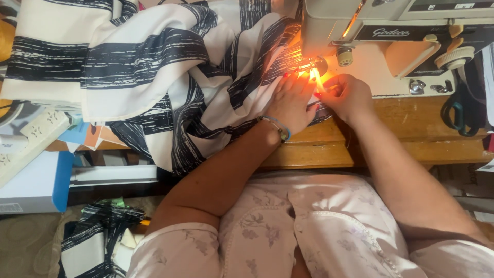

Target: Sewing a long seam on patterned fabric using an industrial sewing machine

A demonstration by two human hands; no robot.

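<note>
White fabric (154, 67) with scratchy black stripes heaped across wooden worktop (411, 139), left hand (290, 103) spread flat on it, right hand (347, 95) pinching its edge by lit needle of cream sewing machine (391, 46), scissors (458, 116) far right.

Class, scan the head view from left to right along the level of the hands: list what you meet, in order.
White power strip → black-and-white striped fabric → left hand → right hand → cream sewing machine → dark-handled scissors.
</note>
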